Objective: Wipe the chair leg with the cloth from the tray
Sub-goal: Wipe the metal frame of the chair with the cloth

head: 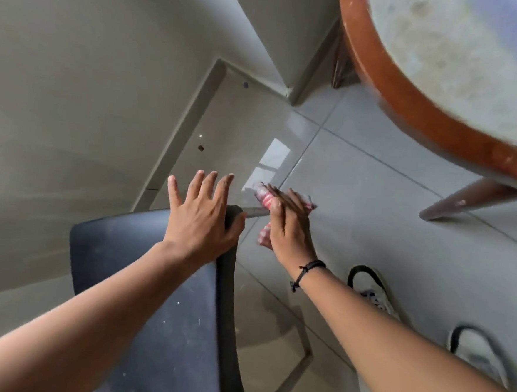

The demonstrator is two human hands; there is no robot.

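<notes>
A dark plastic chair (152, 295) stands below me, its dusty seat seen from above. My left hand (202, 219) lies flat on the seat's far right corner, fingers spread, thumb hooked over the edge. Just right of it, my right hand (285, 225) is closed around a red-and-white checked cloth (265, 196), which is wrapped round the grey chair leg (254, 211) coming out from under that corner. Only a short piece of the leg shows between the two hands. No tray is in view.
A round table (410, 105) with a brown wooden rim fills the upper right, one of its legs (465, 201) reaching the tiled floor. A pale wall runs along the left. My two shoes (376, 293) stand on the tiles at lower right.
</notes>
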